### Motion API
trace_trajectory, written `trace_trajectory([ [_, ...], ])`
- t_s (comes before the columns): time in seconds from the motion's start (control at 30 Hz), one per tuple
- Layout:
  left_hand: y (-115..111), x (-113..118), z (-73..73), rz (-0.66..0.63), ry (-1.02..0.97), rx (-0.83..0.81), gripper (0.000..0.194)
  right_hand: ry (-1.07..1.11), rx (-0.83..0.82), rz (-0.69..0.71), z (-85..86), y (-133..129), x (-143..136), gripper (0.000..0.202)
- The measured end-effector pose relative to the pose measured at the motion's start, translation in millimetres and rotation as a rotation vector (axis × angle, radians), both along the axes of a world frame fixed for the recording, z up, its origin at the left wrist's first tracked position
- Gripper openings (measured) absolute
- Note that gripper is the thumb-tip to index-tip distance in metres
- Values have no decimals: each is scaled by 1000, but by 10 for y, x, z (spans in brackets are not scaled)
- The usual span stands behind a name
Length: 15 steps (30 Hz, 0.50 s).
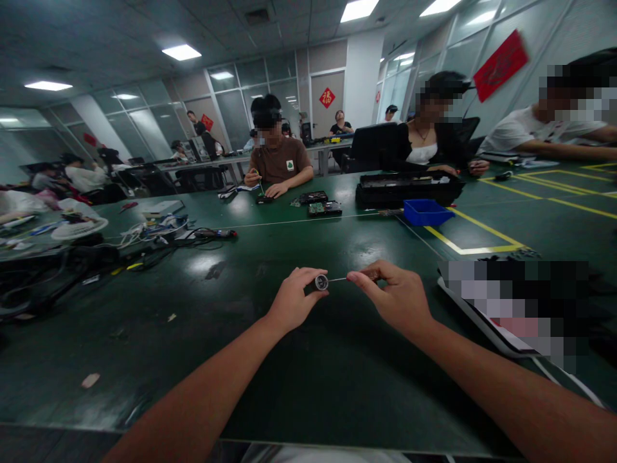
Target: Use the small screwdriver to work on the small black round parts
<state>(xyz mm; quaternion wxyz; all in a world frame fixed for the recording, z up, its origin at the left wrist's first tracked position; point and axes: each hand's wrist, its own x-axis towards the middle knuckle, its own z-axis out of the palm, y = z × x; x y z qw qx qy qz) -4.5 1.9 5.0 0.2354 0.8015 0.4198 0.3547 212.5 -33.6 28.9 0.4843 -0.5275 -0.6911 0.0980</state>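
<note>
My left hand (295, 299) pinches a small round metal part (321, 282) between thumb and fingers, its open end facing me. To the right, my right hand (398, 292) is closed around the brownish handle of a screwdriver (340, 279). The thin shaft points left and its end meets the side of the round part; the exact contact is too small to tell. Both hands are above the green table (308, 379), near its front edge.
A blue bin (427, 212) and a long black casing (409, 190) stand behind my right hand. Tangled cables (62, 273) lie at the left. Opened drives (324, 208) lie near a person (279, 157) across the table. A white-edged object (486, 325) is at the right.
</note>
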Motion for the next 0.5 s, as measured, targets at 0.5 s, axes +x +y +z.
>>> trace_trajectory([
  [0.5,10,7,-2,3,68,2,38,-18,-105,112,-22,-4,-30,28],
])
